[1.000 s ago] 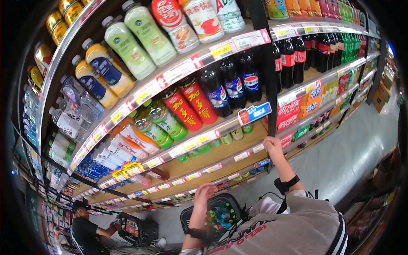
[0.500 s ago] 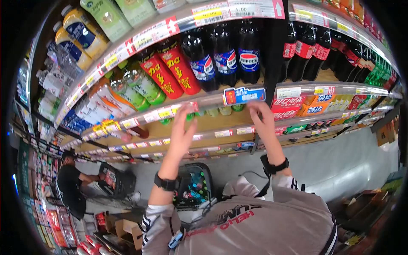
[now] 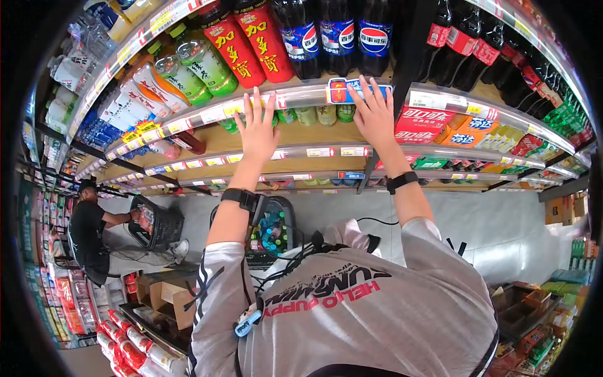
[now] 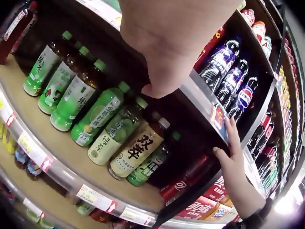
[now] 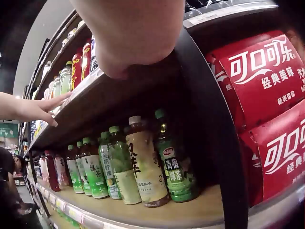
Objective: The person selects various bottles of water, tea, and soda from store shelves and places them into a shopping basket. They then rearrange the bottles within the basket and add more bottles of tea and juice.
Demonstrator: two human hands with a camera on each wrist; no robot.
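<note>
In the head view both hands lie flat on the front edge of one shelf. The left hand (image 3: 259, 129) touches the price strip (image 3: 213, 113) with its fingers spread. The right hand (image 3: 375, 116) rests its fingers over a blue promotional tag (image 3: 342, 91) just below the Pepsi bottles (image 3: 375, 41). Neither hand holds a thing. Red cans or bottles with yellow lettering (image 3: 260, 44) stand behind the left hand. The left wrist view shows green tea bottles (image 4: 100, 114) on the shelf underneath; the right wrist view shows them too (image 5: 93, 167).
A black basket (image 3: 290, 220) with bottles stands on the floor below the shelves. Red Coca-Cola packs (image 3: 424, 122) fill the bay at the right. Another person (image 3: 88, 226) bends over a basket at the left. Open cardboard boxes (image 3: 173, 298) lie at the lower left.
The right hand has left the shelf post and moved left onto the blue tag. The left hand has risen from above the basket to the shelf edge. The head view has shifted nearer the lower shelves.
</note>
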